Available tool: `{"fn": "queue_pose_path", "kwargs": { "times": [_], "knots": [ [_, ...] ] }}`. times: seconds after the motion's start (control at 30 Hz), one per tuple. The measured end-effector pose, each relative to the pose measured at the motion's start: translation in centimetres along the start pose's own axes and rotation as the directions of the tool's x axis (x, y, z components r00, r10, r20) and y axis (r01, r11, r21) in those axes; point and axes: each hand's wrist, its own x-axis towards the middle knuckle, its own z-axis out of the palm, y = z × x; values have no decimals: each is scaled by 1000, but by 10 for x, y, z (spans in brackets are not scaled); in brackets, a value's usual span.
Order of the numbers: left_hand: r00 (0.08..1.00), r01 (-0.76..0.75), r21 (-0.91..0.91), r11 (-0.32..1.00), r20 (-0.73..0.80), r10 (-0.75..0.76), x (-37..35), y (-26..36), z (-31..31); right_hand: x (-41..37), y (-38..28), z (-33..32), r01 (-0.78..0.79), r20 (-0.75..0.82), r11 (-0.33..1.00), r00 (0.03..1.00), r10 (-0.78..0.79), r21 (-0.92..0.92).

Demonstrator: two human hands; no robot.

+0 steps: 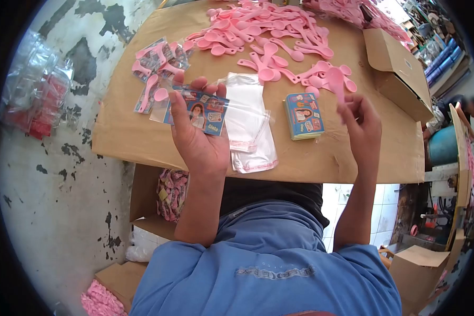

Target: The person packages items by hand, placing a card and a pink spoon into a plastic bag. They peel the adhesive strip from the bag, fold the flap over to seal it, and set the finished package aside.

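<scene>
My left hand (199,145) is raised over the table's near left part, its thumb across a blue printed card (211,117) in a clear plastic bag. Between the fingertips of my right hand (364,122) is a pink measuring spoon (335,79), bowl upward. Just left of that hand lies a stack of the same blue cards (303,118). Clear plastic bags (255,155) are spread flat between the card stack and my left hand. A big heap of pink measuring spoons (258,26) covers the far side. Bagged cards with spoons (158,60) lie beyond my left hand.
An open cardboard box (397,73) sits at the table's right edge. A peeling wall (79,174) rises on the left, with plastic packaging (37,89) against it. Below the table is a carton (145,192) beside pink packed goods (172,195).
</scene>
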Motion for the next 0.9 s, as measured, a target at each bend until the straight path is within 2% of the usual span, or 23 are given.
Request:
{"fn": "queue_pose_path", "kwargs": {
  "times": [0.03, 0.13, 0.23, 0.37, 0.47, 0.57, 0.67, 0.77, 0.87, 0.9],
  "knots": [
    [999, -27, 5, 1000, -22, 27, 1, 0, 1, -10, -8, -1, -14, 106, 987, 994, -4, 161],
    [999, -40, -45, 998, -32, 39, 3, -1, 2, -42, -32, 13, -181, 350, 935, 935, 67, 305],
    [1000, 1, -45, 999, 27, 0, 2, -6, 2, -49, -37, 22, -149, 468, 955, 883, 12, 256],
    [990, 109, 21, 994, 85, -110, -5, -12, 13, -46, -46, 32, -40, 471, 948, 874, -119, 315],
    [978, 190, 19, 981, 87, -191, -11, -19, 22, -48, -52, 35, -182, 470, 836, 877, -100, 518],
    [950, 292, -37, 956, 129, -285, -12, -28, 24, -49, -46, 43, -300, 478, 659, 872, -103, 689],
    [914, 397, -124, 909, 137, -381, -16, -36, 24, -54, -37, 50, -257, 417, 634, 902, -114, 729],
    [884, 466, -170, 868, 133, -449, -24, -40, 23, -59, -30, 67, -111, 260, 670, 958, -125, 734],
    [857, 515, -205, 832, 160, -490, -27, -41, 20, -59, -24, 74, -7, 193, 806, 972, -133, 592],
    [853, 520, -203, 829, 163, -496, -26, -40, 18, -58, -27, 77, 59, 125, 818, 980, -158, 572]
  ]
}}
